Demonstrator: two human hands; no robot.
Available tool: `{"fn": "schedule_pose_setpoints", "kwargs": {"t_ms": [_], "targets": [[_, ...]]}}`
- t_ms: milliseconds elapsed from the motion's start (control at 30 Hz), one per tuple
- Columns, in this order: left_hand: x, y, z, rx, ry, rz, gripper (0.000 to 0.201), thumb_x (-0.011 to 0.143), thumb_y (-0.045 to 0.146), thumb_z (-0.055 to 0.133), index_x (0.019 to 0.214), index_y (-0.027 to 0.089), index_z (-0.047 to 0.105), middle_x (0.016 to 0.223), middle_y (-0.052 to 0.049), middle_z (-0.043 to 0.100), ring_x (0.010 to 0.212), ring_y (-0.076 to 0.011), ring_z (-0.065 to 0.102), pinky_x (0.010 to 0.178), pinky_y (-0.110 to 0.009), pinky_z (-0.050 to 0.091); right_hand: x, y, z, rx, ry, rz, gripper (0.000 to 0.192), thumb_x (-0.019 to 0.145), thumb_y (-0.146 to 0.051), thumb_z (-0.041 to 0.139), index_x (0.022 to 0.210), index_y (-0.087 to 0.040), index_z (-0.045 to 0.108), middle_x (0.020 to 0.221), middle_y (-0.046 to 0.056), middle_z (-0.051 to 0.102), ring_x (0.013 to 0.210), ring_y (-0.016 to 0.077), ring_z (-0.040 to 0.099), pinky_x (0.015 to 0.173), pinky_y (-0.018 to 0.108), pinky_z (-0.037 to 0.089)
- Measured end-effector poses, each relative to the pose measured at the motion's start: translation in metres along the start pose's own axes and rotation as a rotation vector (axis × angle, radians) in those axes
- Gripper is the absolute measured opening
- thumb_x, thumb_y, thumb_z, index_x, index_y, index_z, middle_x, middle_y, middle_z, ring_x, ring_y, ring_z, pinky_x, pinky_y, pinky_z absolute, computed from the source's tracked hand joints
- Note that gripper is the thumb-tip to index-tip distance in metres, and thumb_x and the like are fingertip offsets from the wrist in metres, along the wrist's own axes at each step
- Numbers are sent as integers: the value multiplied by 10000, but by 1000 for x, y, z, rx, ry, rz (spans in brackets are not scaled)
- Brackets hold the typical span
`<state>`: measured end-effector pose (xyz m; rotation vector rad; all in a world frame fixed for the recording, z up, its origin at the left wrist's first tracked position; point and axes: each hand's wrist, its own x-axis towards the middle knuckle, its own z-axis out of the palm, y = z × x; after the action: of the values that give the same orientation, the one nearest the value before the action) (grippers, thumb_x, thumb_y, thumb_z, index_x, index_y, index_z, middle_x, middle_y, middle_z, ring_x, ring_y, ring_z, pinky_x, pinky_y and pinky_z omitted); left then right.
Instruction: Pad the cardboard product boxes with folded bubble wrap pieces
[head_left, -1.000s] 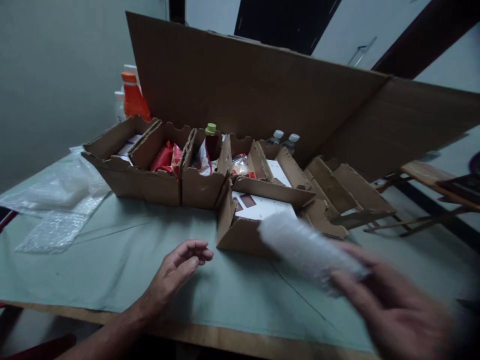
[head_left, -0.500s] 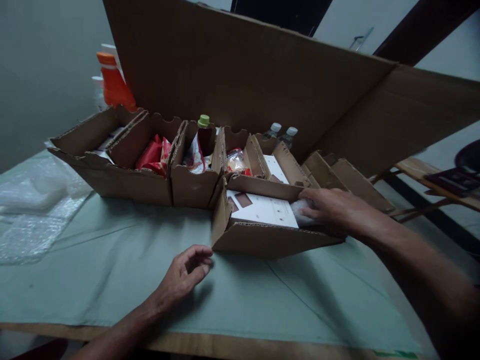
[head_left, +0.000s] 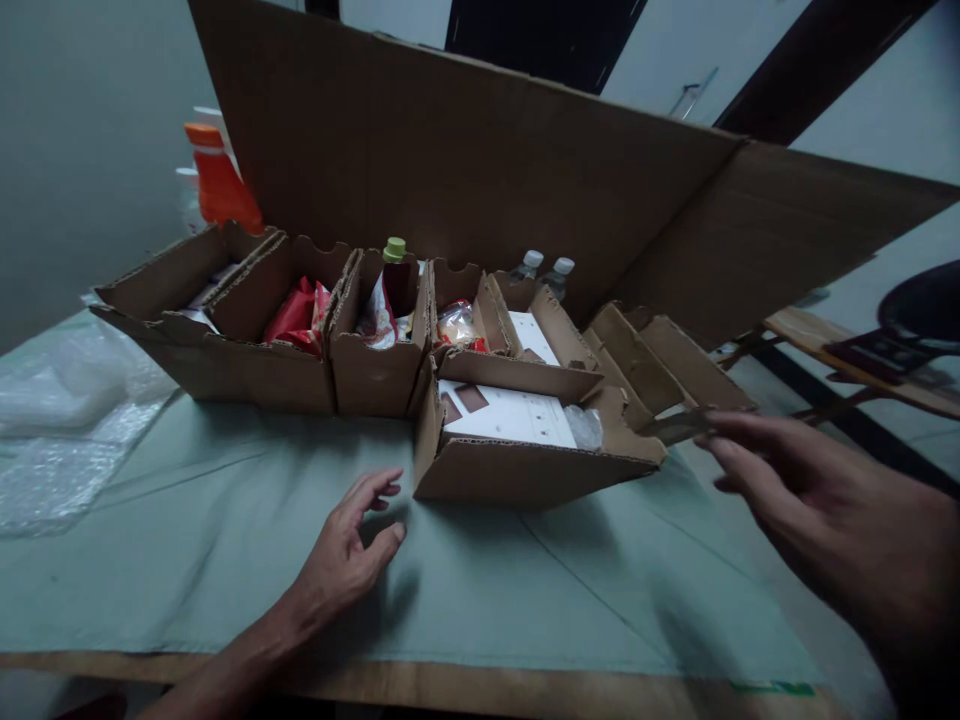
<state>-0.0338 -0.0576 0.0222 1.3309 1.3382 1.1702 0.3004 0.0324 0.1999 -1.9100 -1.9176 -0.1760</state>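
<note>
Left hand (head_left: 349, 555) empty, fingers loosely spread, resting on green table cover (head_left: 225, 520) just before cardboard tray (head_left: 525, 470). Right hand (head_left: 817, 510) open, empty, beside tray's right end. Bubble-wrapped roll (head_left: 583, 427) and white card (head_left: 510, 415) inside tray; big cardboard sheet (head_left: 450, 170) behind.

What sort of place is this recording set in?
Probably a small packing workspace: open brown cardboard trays filled with goods, clear bubble wrap sheets, a large upright cardboard sheet, all on a green-covered table.

Bare green cloth (head_left: 225, 540) in front of the trays gives you open passage between your left hand (head_left: 349, 555) and right hand (head_left: 810, 500). The front tray (head_left: 525, 470) blocks straight ahead, the row of 4 trays (head_left: 247, 370) blocks left-forward, and the tall cardboard sheet (head_left: 465, 170) walls off the back.
</note>
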Motion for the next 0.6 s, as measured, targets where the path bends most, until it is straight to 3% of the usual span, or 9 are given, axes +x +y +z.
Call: {"fn": "schedule_pose_setpoints", "kwargs": {"t_ms": [67,167,233,333,467,600], "targets": [[6,7,2,18,33,86,670,884,338,610,1504,267,365,1555,-121,398,1388,-295,437,1121,-490,384,-27,19,12,149,20,87,511,775,-642,566,1112,-280,695,987,79,755,771,264,700,651,379,531],[29,17,14,32,34,159,959,830,436,706,1589,284,140,1681,-115,137,1529,-349,177,1206,-571,229,-42,24,61,478,-175,88,811,705,-668,678,1369,-224,535,1274,140,671,1052,304,677,804,415,580],[49,21,26,11,8,183,1063,792,485,747,1599,262,92,1684,-130,119,1535,-370,141,1218,-585,185,-38,17,95,673,-295,67,849,674,-725,694,1323,-193,565,1309,159,650,1158,335,632,944,482,544],[71,24,44,-117,-19,213,1025,817,497,730,1599,236,121,1642,-143,260,1515,-351,227,1225,-536,213,-32,8,125,853,-343,62,815,686,-786,663,1224,-174,640,1268,152,681,1220,353,596,1080,525,448],[56,15,47,-210,-4,199,899,854,485,696,1575,214,232,1561,-155,411,1465,-334,343,1209,-501,277,-56,4,120,880,-316,57,716,758,-727,656,1222,-181,658,1268,138,690,1218,343,605,1091,518,437],[3,12,16,-149,74,110,710,848,503,696,1427,159,470,1404,-174,573,1334,-347,507,1132,-501,400,-89,-26,92,842,-351,-9,548,817,-644,638,1112,-188,714,1156,143,733,1127,349,648,1036,527,478]]}}
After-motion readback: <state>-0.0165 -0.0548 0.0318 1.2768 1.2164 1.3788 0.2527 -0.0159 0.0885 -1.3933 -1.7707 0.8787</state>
